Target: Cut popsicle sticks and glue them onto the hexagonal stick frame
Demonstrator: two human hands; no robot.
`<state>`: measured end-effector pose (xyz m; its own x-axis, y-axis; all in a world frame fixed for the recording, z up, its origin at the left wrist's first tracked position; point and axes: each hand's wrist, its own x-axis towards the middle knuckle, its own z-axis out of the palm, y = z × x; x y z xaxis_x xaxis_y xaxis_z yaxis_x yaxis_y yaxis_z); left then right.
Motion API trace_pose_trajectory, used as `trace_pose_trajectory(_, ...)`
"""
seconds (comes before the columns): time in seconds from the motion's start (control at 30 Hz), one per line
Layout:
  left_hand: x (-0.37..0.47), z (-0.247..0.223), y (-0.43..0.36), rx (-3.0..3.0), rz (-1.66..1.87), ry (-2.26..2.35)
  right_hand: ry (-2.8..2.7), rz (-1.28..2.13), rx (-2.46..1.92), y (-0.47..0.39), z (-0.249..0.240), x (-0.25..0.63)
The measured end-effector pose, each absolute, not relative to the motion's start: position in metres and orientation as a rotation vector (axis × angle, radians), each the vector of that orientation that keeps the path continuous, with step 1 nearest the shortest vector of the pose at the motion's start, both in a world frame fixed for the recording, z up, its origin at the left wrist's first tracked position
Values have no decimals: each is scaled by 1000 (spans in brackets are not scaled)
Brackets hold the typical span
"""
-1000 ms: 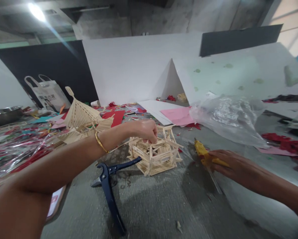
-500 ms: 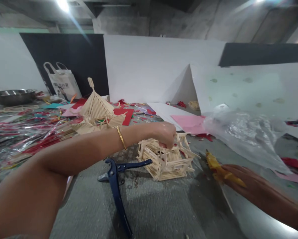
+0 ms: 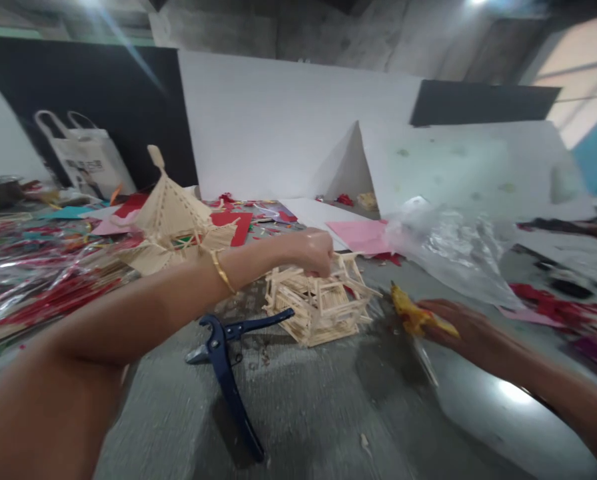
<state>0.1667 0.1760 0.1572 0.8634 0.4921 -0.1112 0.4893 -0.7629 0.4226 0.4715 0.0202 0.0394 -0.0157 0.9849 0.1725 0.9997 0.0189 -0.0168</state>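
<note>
My left hand (image 3: 319, 253), its fingers curled down, is closed on the far side of a wooden stick frame (image 3: 323, 307); its fingertips and whatever they pinch are hidden. Over at the right, my right hand (image 3: 446, 317) is wrapped round a yellow glue gun (image 3: 408, 313), whose dark tip points toward the frame from a short distance. A glue stick or clear rod hangs below the gun. Blue-handled cutters (image 3: 231, 380) lie open on the grey surface just left of the frame, one handle reaching to its edge.
A pointed stick-built roof model (image 3: 171, 213) stands behind my left forearm. Shiny wrappers and red sticks (image 3: 58, 300) spread at the left. Pink paper (image 3: 358, 237) and a clear plastic bag (image 3: 448, 247) lie beyond the frame. A white tote bag (image 3: 93, 163) leans on a black board.
The view has swung to the right, so things sit further left in it. The left hand stays at the frame; the right hand still holds the glue gun nearby.
</note>
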Motion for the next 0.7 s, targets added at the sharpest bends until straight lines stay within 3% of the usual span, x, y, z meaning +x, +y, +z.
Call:
trace_pose_trajectory(0.2,139,180,151,2350,705,857,-2099,-211,-2074,3,70,442)
trace_pose_trajectory(0.4,93,169,90,1961,980,863,-2482,-20,-1511,-34,71,317)
trace_pose_trajectory(0.57,58,139,61,1657,1240,860,-2759,-314,-1337,-7,54,216)
trace_pose_trajectory(0.7,29,118,50,1527,1422,877,-2790,-512,-1466,40,55,169)
